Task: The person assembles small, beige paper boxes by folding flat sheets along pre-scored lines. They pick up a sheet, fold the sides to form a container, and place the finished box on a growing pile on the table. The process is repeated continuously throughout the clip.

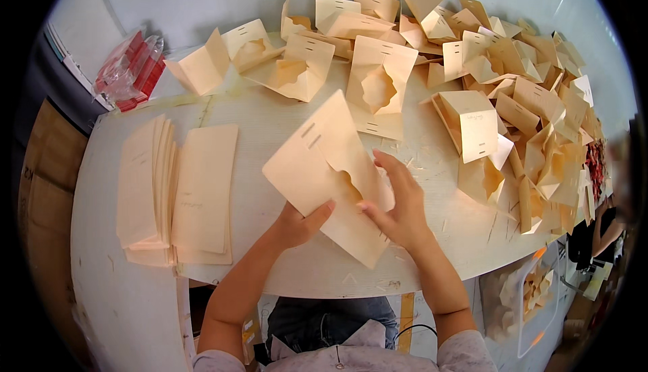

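A folded cream card sleeve (307, 163) with a wavy cut-out and small slots is tilted above the table in front of me. My left hand (300, 225) grips its lower left edge, thumb on top and fingers underneath. On the other side, my right hand (405, 207) has its thumb and fingers spread in a C shape around the right flap. The right thumb tip is by the wavy cut-out, and the index fingertip is near the flap's upper edge. Two stacks of flat card pieces, a fanned one (142, 183) and a neater one (204, 196), lie to the left.
Folded card sleeves (533, 102) heap across the table's right side, with several more standing along the back, including one with a wavy opening (383, 62). Red packets in clear plastic (131, 68) lie at the far left. A clear bin (506, 298) stands below the right edge.
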